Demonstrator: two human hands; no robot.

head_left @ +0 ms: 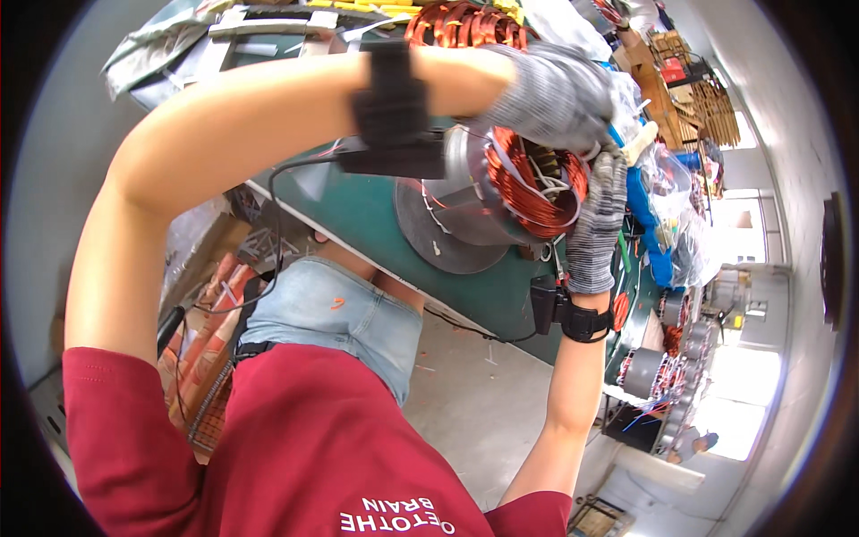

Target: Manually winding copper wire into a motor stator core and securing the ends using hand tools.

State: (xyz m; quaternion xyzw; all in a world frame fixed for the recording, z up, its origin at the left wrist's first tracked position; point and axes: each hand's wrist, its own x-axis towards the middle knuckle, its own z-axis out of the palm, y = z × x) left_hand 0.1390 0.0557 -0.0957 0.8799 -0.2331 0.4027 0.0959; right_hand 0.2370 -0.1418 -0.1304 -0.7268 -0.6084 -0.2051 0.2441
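A motor stator (465, 201) with a grey cylindrical body lies on its side, its end ringed by reddish copper windings (519, 192) and pale lead wires. Under it is a round dark plate (452, 246) on the green table. My left hand (555, 97), in a grey knit glove, arches over the top of the winding end; motion blurs its fingers. Beside the open end of the windings, my right hand (595, 219), gloved alike, points upward with its fingers pressed together near the left hand. What lies between those fingertips is hidden.
Copper coils (465, 25) lie at the table's far side, near yellow strips (371, 7). Blue bins (637, 192) and clear plastic bags (671, 188) crowd the right. More stators (642, 371) stand beyond. A black cable (276, 215) hangs from my left wrist device.
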